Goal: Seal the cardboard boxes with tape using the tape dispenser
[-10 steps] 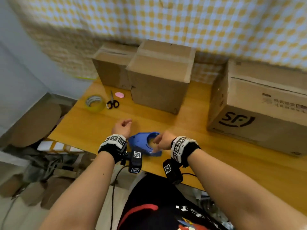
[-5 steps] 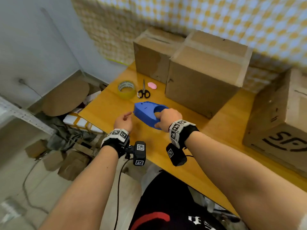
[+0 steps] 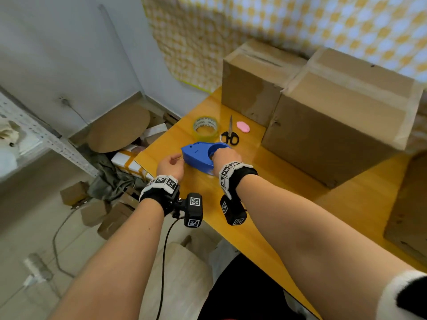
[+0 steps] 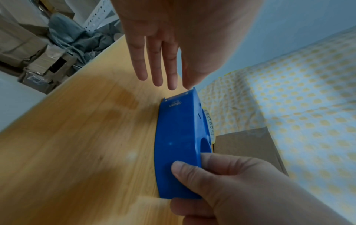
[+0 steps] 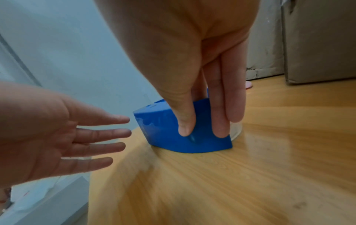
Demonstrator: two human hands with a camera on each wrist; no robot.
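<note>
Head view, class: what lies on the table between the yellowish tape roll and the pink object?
In the head view, black-handled scissors lie between the tape roll and the pink object, on the table.

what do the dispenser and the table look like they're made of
Dispenser: likely hard moulded plastic, smooth blue shell with raised lettering. Table: wood or wood-look laminate, yellow, glossy; grain lines and soft reflections show, so I cannot tell which.
</note>
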